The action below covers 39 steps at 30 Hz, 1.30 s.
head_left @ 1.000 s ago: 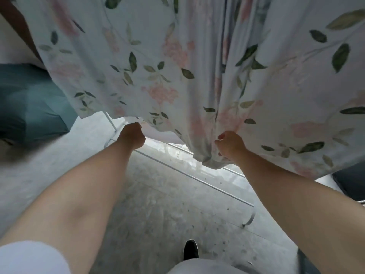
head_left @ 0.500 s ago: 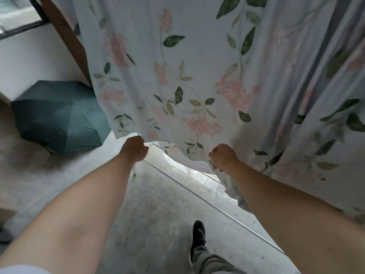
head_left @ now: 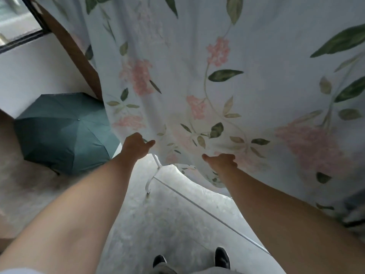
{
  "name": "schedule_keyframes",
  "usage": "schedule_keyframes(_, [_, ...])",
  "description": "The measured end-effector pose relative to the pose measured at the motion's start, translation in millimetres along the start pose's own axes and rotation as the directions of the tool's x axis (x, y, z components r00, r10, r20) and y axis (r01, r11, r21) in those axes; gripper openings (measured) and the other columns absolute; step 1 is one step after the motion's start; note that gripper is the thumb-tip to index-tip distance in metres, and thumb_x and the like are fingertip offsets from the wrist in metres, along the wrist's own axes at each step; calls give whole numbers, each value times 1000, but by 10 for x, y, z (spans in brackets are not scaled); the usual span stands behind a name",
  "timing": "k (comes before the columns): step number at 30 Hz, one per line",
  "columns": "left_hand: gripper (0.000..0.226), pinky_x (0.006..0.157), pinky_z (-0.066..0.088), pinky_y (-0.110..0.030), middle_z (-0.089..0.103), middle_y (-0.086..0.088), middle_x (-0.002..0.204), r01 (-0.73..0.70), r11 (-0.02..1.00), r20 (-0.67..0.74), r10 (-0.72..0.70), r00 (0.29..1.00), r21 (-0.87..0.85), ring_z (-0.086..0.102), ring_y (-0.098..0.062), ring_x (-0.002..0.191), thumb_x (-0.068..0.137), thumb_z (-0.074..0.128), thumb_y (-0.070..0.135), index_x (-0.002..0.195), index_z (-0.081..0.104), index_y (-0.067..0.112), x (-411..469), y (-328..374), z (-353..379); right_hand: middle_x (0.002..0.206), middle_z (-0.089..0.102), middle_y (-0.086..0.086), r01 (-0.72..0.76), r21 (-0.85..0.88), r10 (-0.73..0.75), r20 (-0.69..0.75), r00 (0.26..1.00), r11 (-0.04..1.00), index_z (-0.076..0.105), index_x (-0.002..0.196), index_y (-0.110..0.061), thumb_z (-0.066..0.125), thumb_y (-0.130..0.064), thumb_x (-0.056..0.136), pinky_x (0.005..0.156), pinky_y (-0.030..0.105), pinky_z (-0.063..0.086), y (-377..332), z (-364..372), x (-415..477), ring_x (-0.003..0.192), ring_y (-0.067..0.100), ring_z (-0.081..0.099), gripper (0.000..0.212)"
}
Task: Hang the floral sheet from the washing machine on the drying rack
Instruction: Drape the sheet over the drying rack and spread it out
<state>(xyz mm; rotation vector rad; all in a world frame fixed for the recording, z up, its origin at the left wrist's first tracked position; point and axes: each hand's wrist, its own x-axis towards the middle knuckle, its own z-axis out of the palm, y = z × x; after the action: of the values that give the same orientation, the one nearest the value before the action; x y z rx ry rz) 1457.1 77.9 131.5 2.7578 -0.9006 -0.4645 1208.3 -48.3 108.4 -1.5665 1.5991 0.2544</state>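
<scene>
The floral sheet [head_left: 217, 80], pale with pink flowers and green leaves, hangs in front of me and fills the upper view. My left hand [head_left: 135, 144] grips its lower hem near the left side. My right hand [head_left: 222, 161] pinches the hem a short way to the right. Between and below my hands, the white foot and base rail of the drying rack [head_left: 152, 177] show on the floor; the rack's top is hidden by the sheet.
An open teal umbrella [head_left: 63, 129] lies on the floor at the left, under a white wall and window. A brown post [head_left: 79, 58] slants behind the sheet's left edge. My black shoes [head_left: 222, 258] stand on the grey floor.
The view has tilted up and shifted, so the sheet looks flatter and wider. Both hands have stayed on the hem and moved up and apart, spreading the bunched folds.
</scene>
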Motion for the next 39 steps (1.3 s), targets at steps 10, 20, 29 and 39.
schedule_keyframes(10, [104,100,48,-39,61,-19,129,-178,984,100,179,979,-10,57,-34,121,74,50,84,130,54,-3,1226,-110,-112,161,1,23,-155,451,302,-274,913,879,-14,154,-4,69,-64,78,115,49,26,-754,445,66,147,42,17,127])
schedule_keyframes(20, [32,93,47,-40,62,-19,121,-432,896,-14,436,900,101,58,-37,116,98,48,30,113,60,4,1522,-118,-191,161,-11,25,-146,643,469,-366,804,752,-16,155,-13,79,-63,67,117,57,23,-1298,570,19,147,47,11,138])
schedule_keyframes(29, [53,105,40,-37,57,-17,135,-740,669,295,695,656,68,52,-33,125,95,60,35,136,52,3,1540,-254,-251,143,31,21,3,653,452,-528,719,757,17,148,-7,83,-56,68,105,51,43,-1467,698,18,129,40,42,115])
schedule_keyframes(39, [50,91,51,-37,64,-16,113,-183,803,311,414,855,-567,60,-34,108,71,54,-4,122,58,-5,1208,-694,-316,156,24,20,69,726,386,-441,810,685,12,153,-6,87,-46,68,108,47,42,-1507,977,-154,142,36,31,120])
